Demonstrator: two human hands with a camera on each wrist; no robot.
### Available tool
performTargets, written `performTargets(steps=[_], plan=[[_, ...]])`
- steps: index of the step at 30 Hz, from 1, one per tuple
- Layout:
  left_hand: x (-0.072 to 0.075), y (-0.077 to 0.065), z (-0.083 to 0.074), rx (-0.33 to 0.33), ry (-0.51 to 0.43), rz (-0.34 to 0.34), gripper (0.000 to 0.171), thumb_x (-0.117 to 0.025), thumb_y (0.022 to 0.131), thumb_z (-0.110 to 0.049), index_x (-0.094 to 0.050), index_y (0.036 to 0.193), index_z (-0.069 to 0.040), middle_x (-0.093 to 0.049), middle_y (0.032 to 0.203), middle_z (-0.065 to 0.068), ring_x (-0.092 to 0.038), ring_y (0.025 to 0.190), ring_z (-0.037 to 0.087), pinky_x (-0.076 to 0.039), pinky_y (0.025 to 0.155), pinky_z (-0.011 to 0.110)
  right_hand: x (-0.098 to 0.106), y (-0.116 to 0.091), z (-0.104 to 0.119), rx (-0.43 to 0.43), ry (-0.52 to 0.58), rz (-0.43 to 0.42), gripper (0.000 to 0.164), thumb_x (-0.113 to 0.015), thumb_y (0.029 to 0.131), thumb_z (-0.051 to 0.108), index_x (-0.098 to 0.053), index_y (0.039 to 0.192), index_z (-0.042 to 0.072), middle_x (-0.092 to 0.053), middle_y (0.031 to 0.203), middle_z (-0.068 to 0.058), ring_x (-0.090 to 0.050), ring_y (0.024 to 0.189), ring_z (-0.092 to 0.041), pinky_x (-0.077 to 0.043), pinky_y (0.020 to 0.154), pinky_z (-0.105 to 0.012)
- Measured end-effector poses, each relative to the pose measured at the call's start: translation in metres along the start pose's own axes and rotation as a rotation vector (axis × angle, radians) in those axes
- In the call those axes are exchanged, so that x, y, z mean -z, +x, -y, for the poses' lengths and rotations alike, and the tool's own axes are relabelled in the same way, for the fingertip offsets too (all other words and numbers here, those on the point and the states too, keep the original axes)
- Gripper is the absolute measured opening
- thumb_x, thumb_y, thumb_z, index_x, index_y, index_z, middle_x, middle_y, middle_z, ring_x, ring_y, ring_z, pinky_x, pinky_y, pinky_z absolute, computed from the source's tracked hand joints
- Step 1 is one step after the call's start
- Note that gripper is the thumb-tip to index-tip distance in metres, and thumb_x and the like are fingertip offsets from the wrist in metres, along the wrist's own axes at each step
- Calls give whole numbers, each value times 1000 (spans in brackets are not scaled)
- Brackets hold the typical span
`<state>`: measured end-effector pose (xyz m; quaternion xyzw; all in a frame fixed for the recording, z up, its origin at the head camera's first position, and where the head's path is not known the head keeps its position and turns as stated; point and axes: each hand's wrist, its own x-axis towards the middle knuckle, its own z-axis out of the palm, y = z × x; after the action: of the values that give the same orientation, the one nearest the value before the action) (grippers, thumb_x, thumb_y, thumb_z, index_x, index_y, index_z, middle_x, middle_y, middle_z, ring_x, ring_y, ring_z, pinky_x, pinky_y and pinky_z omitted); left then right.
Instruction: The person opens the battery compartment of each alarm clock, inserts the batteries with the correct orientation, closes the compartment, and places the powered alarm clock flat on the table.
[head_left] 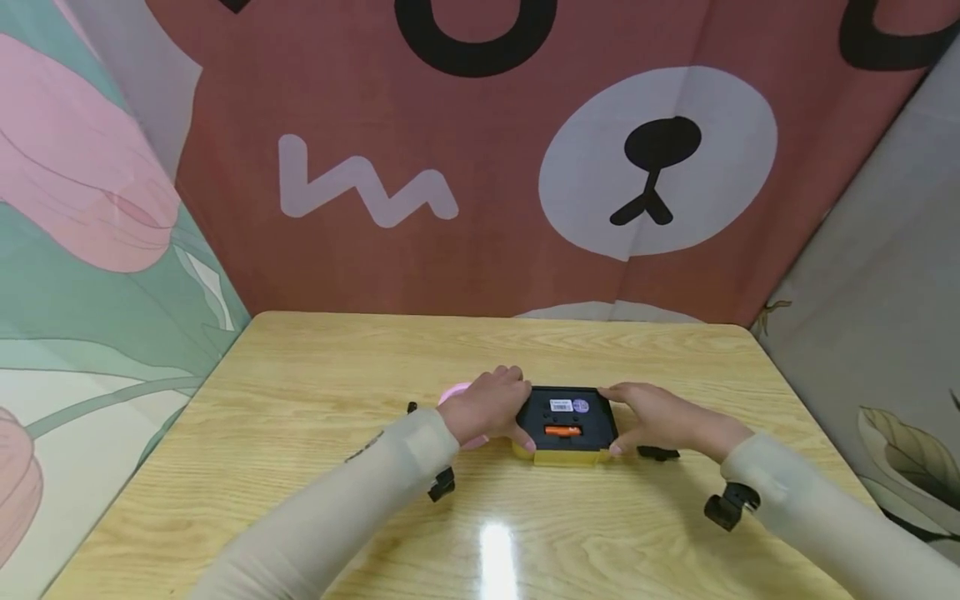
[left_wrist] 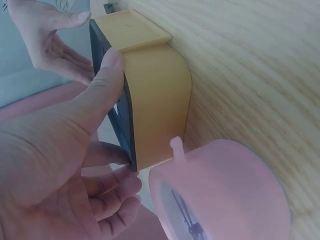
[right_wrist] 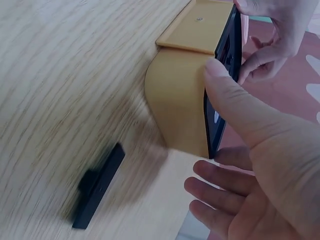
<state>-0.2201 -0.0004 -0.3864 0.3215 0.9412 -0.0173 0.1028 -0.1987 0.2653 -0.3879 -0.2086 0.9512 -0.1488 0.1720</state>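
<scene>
"Head view: where is the box, and what could go wrong?"

"The yellow, round-shouldered, plastic-looking box (head_left: 570, 457) sits on the pale wood-grain table (head_left: 360, 358), well toward its far edge and slightly nearer the right edge than the left. An orange cylindrical battery (head_left: 562, 431) lies exposed in the flat black back panel (head_left: 537, 414); with no cover over it, I judge that tipping the box could drop it out."

"And the pose?"

"The left hand (head_left: 486, 408) holds the box's left side, the right hand (head_left: 660, 417) its right, thumbs at the near side. The cream-sleeved forearms (head_left: 322, 508) slant inward."

"Left wrist view: any hazard?"

"The round pink clock (left_wrist: 240, 185) stands just beside the box, so a leftward shift could, I'd say, knock it. The left hand grips the panel's rim between thumb and bent fingers."

"Right wrist view?"

"A slim black strip (right_wrist: 100, 187) lies loose on the table near the box. A careless sweep could push it toward the right edge, I think. The right hand grips the rim too, its lower fingers loosely bent."
</scene>
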Motion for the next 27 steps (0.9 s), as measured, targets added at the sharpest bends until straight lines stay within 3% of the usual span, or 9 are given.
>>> performTargets(steps=[12,19,23,27], plan=[[0,0,-1,23,13,0,86,-79,71,-68,-62,135,-13,-60,122,0,-51,104,16,-48,94,34,-5,-27,-26,58,-63,-79,60,-86,79,31,-65,125,-2,-68,125,-19,-63,118,-41,-53,96,-54],[0,0,0,14,9,-5,86,-79,70,-68,-62,135,-14,-61,121,1,-50,102,17,-48,94,35,-13,-36,-38,75,-104,-77,42,-88,76,23,-70,109,5,-72,106,-5,-69,98,-25,-57,81,-39],[1,-1,0,15,3,-2,87,-79,70,-68,-61,136,-13,-61,122,1,-51,103,17,-48,95,35,-17,-39,-44,62,-94,-65,27,-88,76,18,-71,98,14,-68,93,6,-62,83,-9,-52,69,-27],[1,-1,0,20,5,2,88,-79,70,-68,-61,137,-13,-61,125,2,-52,105,17,-48,95,35,-21,-40,-48,60,-83,-60,22,-86,78,14,-67,88,18,-62,85,9,-50,74,-2,-44,64,-24]])
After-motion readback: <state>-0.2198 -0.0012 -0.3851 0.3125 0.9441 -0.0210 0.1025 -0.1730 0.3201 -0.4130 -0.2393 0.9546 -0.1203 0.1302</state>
